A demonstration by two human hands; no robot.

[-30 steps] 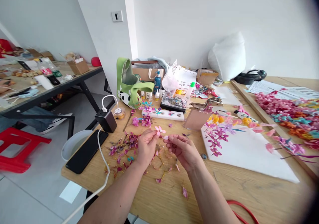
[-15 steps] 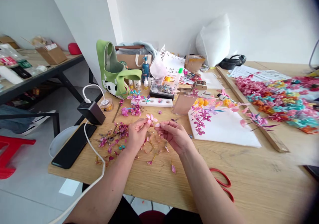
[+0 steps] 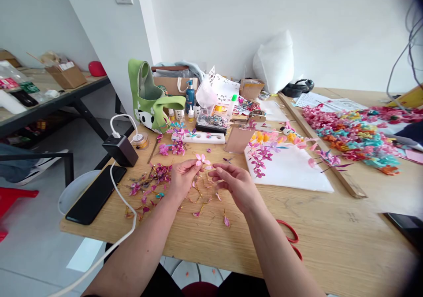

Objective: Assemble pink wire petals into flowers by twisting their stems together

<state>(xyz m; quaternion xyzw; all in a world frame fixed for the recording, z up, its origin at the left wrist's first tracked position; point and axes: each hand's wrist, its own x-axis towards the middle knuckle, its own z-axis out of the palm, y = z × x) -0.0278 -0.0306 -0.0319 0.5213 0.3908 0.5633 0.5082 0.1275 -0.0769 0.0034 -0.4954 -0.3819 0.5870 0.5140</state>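
Pinched between the fingers of the left hand (image 3: 181, 179), a small pink flower (image 3: 201, 159) is held just above the wooden bench (image 3: 330, 239), near its middle. The right hand (image 3: 236, 184) is kept close beside it, its fingers loosely curled with the tips drawn together toward the flower; whether anything is gripped between them cannot be told. Under and around both hands, loose petals and wire stems (image 3: 205, 200) are scattered on the bench, and a thicker heap of purple and magenta pieces (image 3: 150, 182) is seen just left of the left hand. Further left, a black phone (image 3: 95, 194) is laid flat near the bench edge, beside a dark charger block (image 3: 120, 150) with a white cable (image 3: 122, 226) running from it. A white board (image 3: 291, 171) carrying purple and yellow flowers is placed to the right of the hands. Red-handled scissors (image 3: 291, 237) are partly hidden behind the right forearm. At the back, a green bag (image 3: 148, 96) stands among bottles and boxes.
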